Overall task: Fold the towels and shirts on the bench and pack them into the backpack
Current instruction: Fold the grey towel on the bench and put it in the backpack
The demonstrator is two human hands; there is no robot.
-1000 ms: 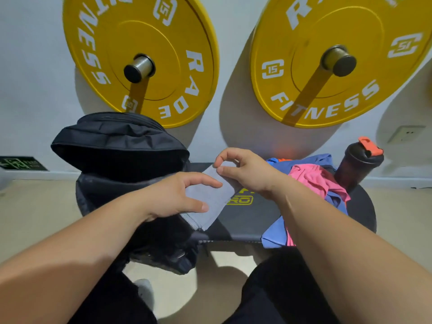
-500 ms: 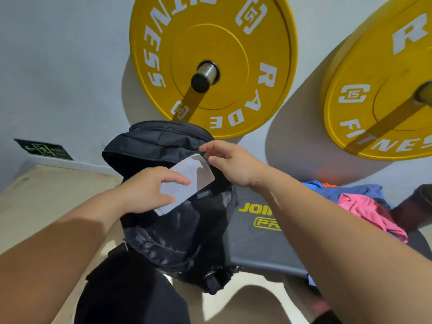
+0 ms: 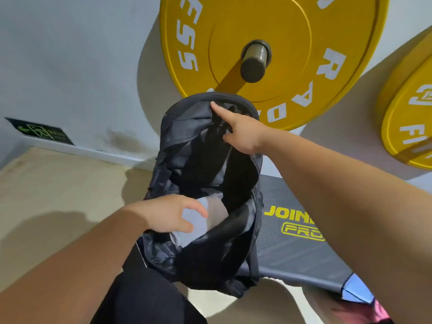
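A black backpack (image 3: 187, 141) stands on the left end of the grey bench (image 3: 294, 256), its main compartment gaping wide. My left hand (image 3: 170, 213) grips a folded grey towel (image 3: 205, 220) at the lower rim of the opening, the towel partly inside the bag. My right hand (image 3: 240, 129) holds the top flap of the backpack up and back, index finger stretched along the zipper edge. A blue garment (image 3: 357, 291) and a pink garment (image 3: 378, 312) show at the bench's right end, mostly hidden by my right arm.
Two yellow weight plates (image 3: 275, 43) hang on pegs on the white wall right behind the backpack. A green exit sign (image 3: 44, 133) sits low on the wall at left. Beige floor lies left of the bench. My dark trouser leg (image 3: 145, 295) is below the bag.
My left hand carried the folded grey towel from the bench over into the backpack's opening. My right hand let go of the towel and took hold of the bag's top flap. My view swung left.
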